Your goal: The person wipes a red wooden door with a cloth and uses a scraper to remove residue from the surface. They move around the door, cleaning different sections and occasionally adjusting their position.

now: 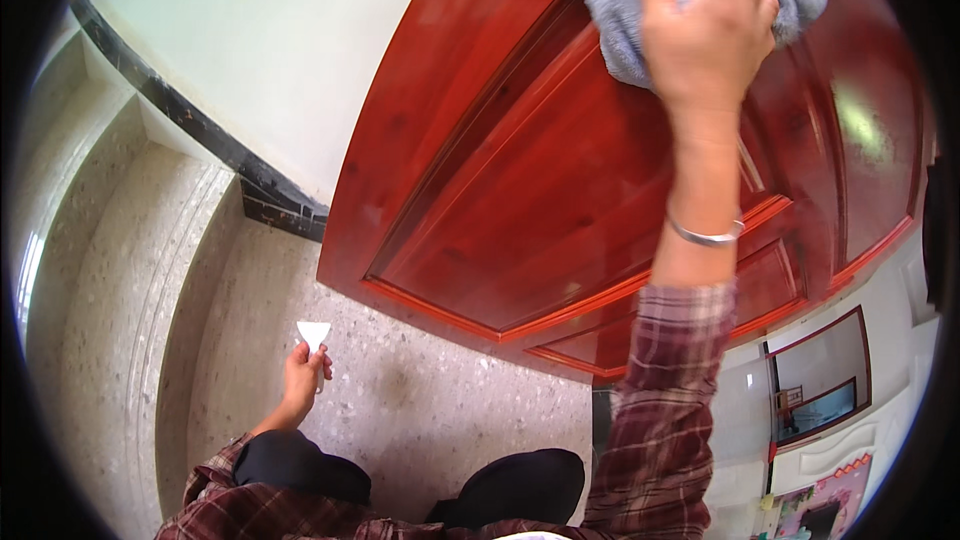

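My right hand (709, 37) is raised at the top of the view, pressing a grey plush cloth (622, 30) against a red wooden panelled door (525, 217). The fingers are partly cut off by the picture's upper rim and slightly blurred. Low on the left, my left hand (304, 375) grips a small white scraper (313, 331) by its handle, its flat blade pointing up and away from me. That hand is apart from the door, above the speckled stone floor (450, 382).
Speckled stone steps (112, 217) run along the left. A white wall (255, 45) with a black skirting strip (195, 120) meets the door's left edge. At the lower right, a dark-framed opening (821, 382) shows another space. My knees (517, 487) are at the bottom.
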The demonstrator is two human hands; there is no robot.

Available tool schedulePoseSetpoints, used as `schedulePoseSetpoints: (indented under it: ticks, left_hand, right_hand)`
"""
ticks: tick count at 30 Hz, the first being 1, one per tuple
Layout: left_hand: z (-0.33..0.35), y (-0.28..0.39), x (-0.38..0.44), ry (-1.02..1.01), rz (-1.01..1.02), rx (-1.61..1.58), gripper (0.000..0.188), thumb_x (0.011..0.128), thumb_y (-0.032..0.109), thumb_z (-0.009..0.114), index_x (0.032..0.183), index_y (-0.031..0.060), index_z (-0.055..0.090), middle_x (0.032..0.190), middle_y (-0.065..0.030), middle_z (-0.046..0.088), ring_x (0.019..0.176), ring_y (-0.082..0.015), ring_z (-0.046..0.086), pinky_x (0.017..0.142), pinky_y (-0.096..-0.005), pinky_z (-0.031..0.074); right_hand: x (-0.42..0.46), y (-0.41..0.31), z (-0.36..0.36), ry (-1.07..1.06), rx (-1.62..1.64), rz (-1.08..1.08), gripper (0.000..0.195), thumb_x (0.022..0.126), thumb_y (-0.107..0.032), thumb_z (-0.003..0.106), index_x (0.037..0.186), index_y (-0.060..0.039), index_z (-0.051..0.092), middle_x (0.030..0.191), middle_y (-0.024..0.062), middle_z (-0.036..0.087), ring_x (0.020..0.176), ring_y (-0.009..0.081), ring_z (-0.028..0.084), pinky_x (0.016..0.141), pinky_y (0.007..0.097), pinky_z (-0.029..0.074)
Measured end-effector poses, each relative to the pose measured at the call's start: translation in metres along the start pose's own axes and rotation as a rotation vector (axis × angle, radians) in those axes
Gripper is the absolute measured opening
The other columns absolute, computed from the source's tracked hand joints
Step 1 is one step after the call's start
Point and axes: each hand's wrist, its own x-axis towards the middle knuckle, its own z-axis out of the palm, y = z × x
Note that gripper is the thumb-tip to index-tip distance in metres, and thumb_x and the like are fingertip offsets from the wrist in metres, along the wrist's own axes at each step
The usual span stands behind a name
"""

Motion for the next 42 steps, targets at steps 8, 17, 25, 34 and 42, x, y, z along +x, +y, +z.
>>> schedulePoseSetpoints:
  ticks: [8,17,25,34,42]
  left_hand:
    - [-0.001,0.006,-0.009,0.005,-0.007,-0.060,0.006,0.091,0.009,0.055,0.089,0.0028,0.054,0.068,-0.0049,0.057,0.052,-0.0126,0.052,0.047,-0.0270,0.045]
    - [-0.024,0.016,-0.017,0.063,0.082,-0.014,0.008,0.090,0.011,0.054,0.091,0.0035,0.054,0.066,-0.0036,0.054,0.051,-0.0133,0.051,0.046,-0.0280,0.044]
    - [0.018,0.002,-0.004,-0.070,0.080,0.012,0.008,0.090,0.011,0.054,0.091,0.0031,0.053,0.065,-0.0045,0.054,0.050,-0.0140,0.052,0.045,-0.0279,0.043]
    - [-0.012,-0.032,0.003,-0.025,0.001,-0.013,0.006,0.090,0.010,0.054,0.091,0.0048,0.052,0.066,-0.0045,0.053,0.049,-0.0140,0.050,0.045,-0.0277,0.043]
    - [0.008,-0.014,-0.004,-0.028,-0.036,0.035,0.008,0.091,0.011,0.053,0.086,0.0048,0.051,0.066,-0.0043,0.054,0.051,-0.0144,0.051,0.045,-0.0276,0.042]
  right_hand:
    - [-0.302,-0.135,0.035,-0.565,-0.251,0.025,0.047,0.086,-0.028,0.052,0.132,-0.0214,0.045,0.138,0.0219,0.030,0.120,0.0422,0.034,0.091,0.0693,0.025]
    - [-0.405,-0.174,-0.038,-1.582,0.459,0.395,0.019,0.079,-0.019,0.056,0.092,-0.0213,0.070,0.108,0.0060,0.057,0.108,0.0286,0.047,0.087,0.0488,0.040]
    - [-0.048,-0.031,-0.012,-0.365,-0.094,-0.352,0.022,0.076,-0.017,0.058,0.096,-0.0228,0.065,0.108,0.0045,0.056,0.099,0.0279,0.050,0.078,0.0431,0.039]
    - [-0.109,0.098,-0.161,-0.417,-0.306,-0.100,0.047,0.066,-0.001,0.050,0.111,-0.0117,0.062,0.106,0.0114,0.060,0.095,0.0337,0.054,0.078,0.0450,0.042]
    - [-0.259,0.024,-0.165,-0.448,-0.612,0.225,0.044,0.082,-0.007,0.053,0.124,0.0035,0.046,0.130,0.0322,0.034,0.116,0.0495,0.038,0.098,0.0561,0.030]
